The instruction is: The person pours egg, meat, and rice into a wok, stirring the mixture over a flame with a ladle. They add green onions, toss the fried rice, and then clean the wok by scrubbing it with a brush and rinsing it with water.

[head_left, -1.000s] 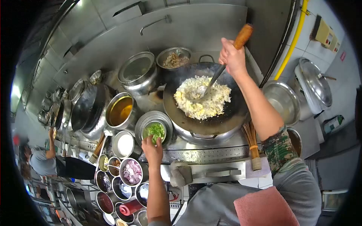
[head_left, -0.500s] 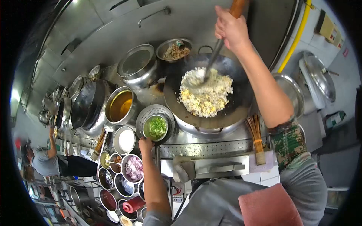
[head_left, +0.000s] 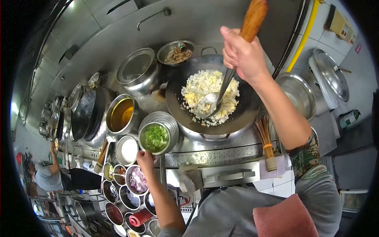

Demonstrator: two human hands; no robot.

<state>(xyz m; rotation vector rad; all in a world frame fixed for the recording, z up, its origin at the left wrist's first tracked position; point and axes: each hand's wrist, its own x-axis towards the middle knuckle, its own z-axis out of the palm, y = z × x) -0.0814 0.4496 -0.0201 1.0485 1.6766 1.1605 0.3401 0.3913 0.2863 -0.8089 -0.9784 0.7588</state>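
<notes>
My right hand (head_left: 246, 57) is closed around the wooden handle of a ladle (head_left: 226, 85). The ladle's metal bowl rests in fried rice with egg (head_left: 203, 83) inside a large dark wok (head_left: 244, 112). At the left, my left hand (head_left: 146, 161) grips the rim of a small metal bowl (head_left: 168, 143) of chopped greens (head_left: 155, 135). That bowl is held above a perforated strainer (head_left: 170, 123), partly covering it.
Left of the wok stand a pot of amber liquid (head_left: 135, 119), a lidded pot (head_left: 146, 81) and a white-filled bowl (head_left: 123, 162). Sliced onions (head_left: 138, 181) sit among several condiment bowls. A bamboo brush (head_left: 266, 147) lies at the right. Another person (head_left: 48, 177) works at far left.
The ladle has moved through the rice toward the wok's near side. My left hand has raised the bowl of greens, which appears larger and a little further left.
</notes>
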